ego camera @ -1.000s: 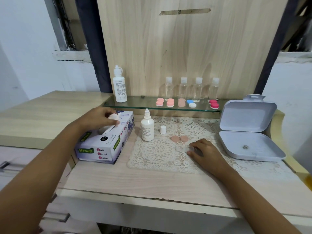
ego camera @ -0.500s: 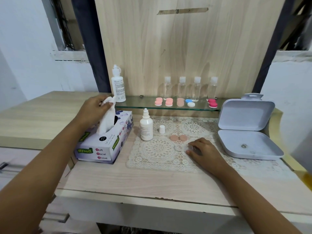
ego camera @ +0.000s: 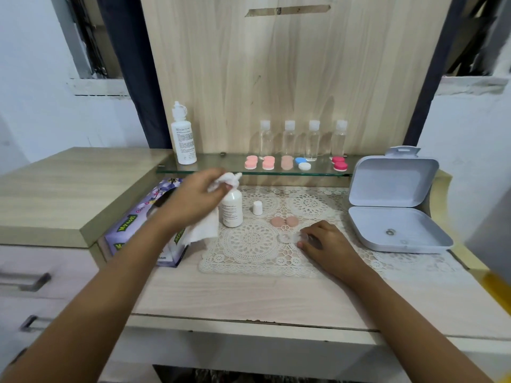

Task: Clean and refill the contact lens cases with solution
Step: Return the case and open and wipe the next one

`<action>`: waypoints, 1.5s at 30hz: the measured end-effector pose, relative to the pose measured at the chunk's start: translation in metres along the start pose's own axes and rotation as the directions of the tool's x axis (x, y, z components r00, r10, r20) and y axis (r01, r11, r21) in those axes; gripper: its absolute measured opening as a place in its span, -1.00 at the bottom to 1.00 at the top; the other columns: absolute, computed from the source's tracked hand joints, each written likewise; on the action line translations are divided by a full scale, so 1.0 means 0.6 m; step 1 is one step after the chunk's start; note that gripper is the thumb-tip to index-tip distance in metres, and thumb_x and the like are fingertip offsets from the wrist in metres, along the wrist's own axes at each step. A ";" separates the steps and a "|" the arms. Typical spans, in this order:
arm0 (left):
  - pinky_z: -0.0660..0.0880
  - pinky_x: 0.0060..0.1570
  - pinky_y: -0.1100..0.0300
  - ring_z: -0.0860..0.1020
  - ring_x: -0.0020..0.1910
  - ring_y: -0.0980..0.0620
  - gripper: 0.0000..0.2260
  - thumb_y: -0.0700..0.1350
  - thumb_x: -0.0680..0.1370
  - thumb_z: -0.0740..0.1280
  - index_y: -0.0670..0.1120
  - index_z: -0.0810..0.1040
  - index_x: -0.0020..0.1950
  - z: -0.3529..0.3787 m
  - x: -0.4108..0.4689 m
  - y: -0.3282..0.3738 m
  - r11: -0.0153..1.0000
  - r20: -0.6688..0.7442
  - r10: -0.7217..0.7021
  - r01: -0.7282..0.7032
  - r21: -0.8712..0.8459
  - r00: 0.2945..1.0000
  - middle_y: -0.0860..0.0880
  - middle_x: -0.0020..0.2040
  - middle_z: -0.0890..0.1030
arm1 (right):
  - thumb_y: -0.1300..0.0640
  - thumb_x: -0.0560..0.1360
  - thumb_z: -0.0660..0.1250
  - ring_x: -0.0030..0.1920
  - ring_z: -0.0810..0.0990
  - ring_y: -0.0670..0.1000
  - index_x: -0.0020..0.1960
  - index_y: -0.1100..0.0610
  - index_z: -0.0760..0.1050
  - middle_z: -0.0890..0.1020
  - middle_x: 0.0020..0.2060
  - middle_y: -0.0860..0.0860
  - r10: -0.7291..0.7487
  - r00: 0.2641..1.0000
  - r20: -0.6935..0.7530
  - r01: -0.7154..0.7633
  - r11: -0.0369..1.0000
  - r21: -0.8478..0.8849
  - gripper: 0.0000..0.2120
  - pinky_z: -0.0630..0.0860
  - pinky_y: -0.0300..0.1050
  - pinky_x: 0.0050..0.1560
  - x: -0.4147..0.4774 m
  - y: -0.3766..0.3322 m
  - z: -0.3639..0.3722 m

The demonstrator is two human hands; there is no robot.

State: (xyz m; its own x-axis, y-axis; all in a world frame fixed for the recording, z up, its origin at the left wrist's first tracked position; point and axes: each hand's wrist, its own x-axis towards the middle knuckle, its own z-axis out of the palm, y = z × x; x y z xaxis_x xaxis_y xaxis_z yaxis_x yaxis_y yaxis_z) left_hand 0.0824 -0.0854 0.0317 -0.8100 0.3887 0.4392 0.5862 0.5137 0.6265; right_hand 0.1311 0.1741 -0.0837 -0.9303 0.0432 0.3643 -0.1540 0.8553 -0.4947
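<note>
I see the bottle point(ego camera: 231, 210) on the lace mat point(ego camera: 249, 244), its top hidden behind my left hand point(ego camera: 193, 200). Its cap point(ego camera: 257, 208) and two pink lids point(ego camera: 284, 221) sit just beside it, with an open white box point(ego camera: 395, 205) to the right and the tissue box point(ego camera: 132, 228) under my left arm. My left hand is clamped on a tissue point(ego camera: 229, 179), bunched at the fingertips. My right hand point(ego camera: 329, 244) curls its fingers point(ego camera: 305, 239) onto the clear case point(ego camera: 290, 238), which lies on the mat.

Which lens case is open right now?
The clear case on the lace mat, held by the right hand: its two peach caps lie off beside it. The five cases on the glass shelf all wear caps.
</note>
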 end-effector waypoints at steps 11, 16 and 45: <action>0.25 -0.11 0.27 0.42 0.00 0.06 -0.80 -0.16 0.62 0.11 -0.12 0.49 0.13 0.163 0.007 -0.014 0.999 0.294 0.010 -0.020 0.032 0.956 -0.03 0.02 0.46 | 0.03 0.48 0.35 0.09 0.44 0.03 0.16 0.12 0.54 0.51 0.01 0.00 0.016 1.000 -0.003 -0.016 1.000 -0.003 -0.71 0.38 -0.13 0.11 0.000 0.002 0.004; 0.30 0.00 0.23 0.44 0.12 0.08 -0.83 -0.15 0.60 0.20 -0.01 0.39 0.18 0.182 0.019 -0.025 1.000 0.278 0.002 -0.002 0.000 0.961 0.03 0.12 0.50 | 0.03 0.48 0.35 0.07 0.45 0.04 0.15 0.13 0.54 0.51 -0.01 -0.02 0.009 1.000 -0.011 -0.009 1.000 0.004 -0.71 0.39 -0.10 0.11 0.000 0.002 0.004; 0.29 -0.03 0.56 0.46 -0.04 0.19 -0.89 -0.21 0.49 0.37 -0.15 0.61 -0.01 0.220 0.014 -0.052 0.990 0.142 0.138 -0.142 0.020 0.980 0.09 -0.04 0.45 | 0.04 0.47 0.37 0.08 0.45 0.05 0.10 0.14 0.56 0.51 -0.02 0.01 0.027 1.000 -0.002 -0.027 0.999 0.023 -0.74 0.39 -0.07 0.13 0.004 0.007 0.008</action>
State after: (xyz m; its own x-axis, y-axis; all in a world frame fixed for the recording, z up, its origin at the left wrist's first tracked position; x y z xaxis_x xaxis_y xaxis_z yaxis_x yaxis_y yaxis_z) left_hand 0.0600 0.0030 -0.0692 -0.7106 0.5603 0.4257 0.6956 0.4682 0.5449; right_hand 0.1268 0.1756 -0.0887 -0.9335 0.0672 0.3523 -0.1364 0.8420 -0.5220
